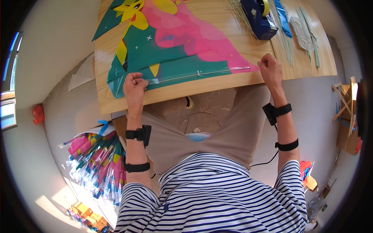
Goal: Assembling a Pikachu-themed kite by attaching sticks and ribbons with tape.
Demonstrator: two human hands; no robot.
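Note:
A printed kite sheet in green, pink and yellow lies on the wooden table in front of me. A thin pale rod runs along its near edge, with a small fitting near the middle. My left hand is closed, its fingers pinched at the sheet's near left edge beside the rod's left end. At the pointed right corner, my right hand is curled closed with the pink tip at its fingers. The fingertips of both hands are partly hidden.
A dark blue tape dispenser stands at the table's far right. Bundles of thin sticks and a clear plastic pack lie around it. Many folded colourful sheets in clear plastic hang at lower left. My knees are under the table edge.

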